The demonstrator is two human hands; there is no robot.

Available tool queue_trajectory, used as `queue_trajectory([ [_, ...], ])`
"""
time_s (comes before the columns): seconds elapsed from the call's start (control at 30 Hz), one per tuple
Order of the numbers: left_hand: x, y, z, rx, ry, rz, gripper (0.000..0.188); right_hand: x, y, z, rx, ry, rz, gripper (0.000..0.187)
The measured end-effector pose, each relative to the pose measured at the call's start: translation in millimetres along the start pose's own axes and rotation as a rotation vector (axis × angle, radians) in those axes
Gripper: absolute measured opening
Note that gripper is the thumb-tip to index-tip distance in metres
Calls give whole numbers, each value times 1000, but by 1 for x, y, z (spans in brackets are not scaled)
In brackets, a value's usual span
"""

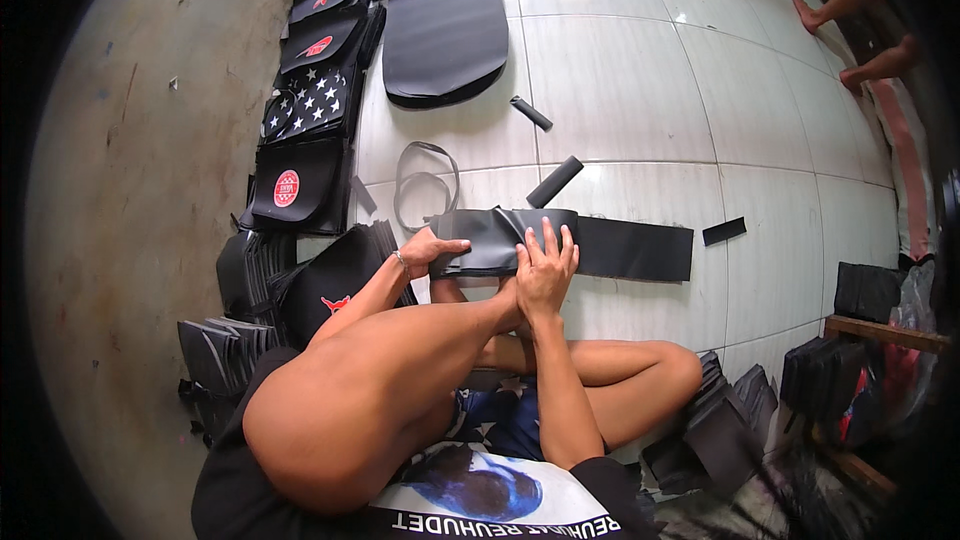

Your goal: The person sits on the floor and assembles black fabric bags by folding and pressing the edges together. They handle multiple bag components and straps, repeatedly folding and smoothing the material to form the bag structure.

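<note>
A long black leatherette strip (pixel 620 248) lies flat on the white tiled floor in front of me. Its left part is folded over into a thicker wad (pixel 490 235). My left hand (pixel 430 252) grips the folded left end between thumb and fingers. My right hand (pixel 545 265) presses flat on the fold, fingers spread. My raised knee (pixel 330 410) partly hides my left forearm.
Stacks of black cut pieces, some with red or star prints (pixel 305 105), line the left. A large black panel (pixel 445 35) lies ahead, with a strap loop (pixel 425 180) and small rolled scraps (pixel 555 180). More black stacks (pixel 720 420) sit at right. Another person's feet (pixel 850 35) are far right.
</note>
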State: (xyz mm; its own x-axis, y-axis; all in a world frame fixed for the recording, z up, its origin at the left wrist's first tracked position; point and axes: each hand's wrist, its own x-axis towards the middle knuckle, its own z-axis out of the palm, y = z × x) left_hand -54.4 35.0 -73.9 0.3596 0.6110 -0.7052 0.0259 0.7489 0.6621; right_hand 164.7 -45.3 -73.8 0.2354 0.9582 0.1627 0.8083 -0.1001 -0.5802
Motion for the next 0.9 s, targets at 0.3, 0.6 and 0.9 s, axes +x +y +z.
queue_trajectory([
  [0.3, 2, -4, 5, -33, -40, 17, 48, -13, 123, -23, 1044, 642, 810, 32],
  [0.6, 4, -10, 0, 5, 8, -14, 44, 5, 6, -23, 303, 73, 12, 52],
  [0.9, -4, -5, -2, -3, 45, -17, 39, 2, 15, -6, 371, -137, 109, 27],
])
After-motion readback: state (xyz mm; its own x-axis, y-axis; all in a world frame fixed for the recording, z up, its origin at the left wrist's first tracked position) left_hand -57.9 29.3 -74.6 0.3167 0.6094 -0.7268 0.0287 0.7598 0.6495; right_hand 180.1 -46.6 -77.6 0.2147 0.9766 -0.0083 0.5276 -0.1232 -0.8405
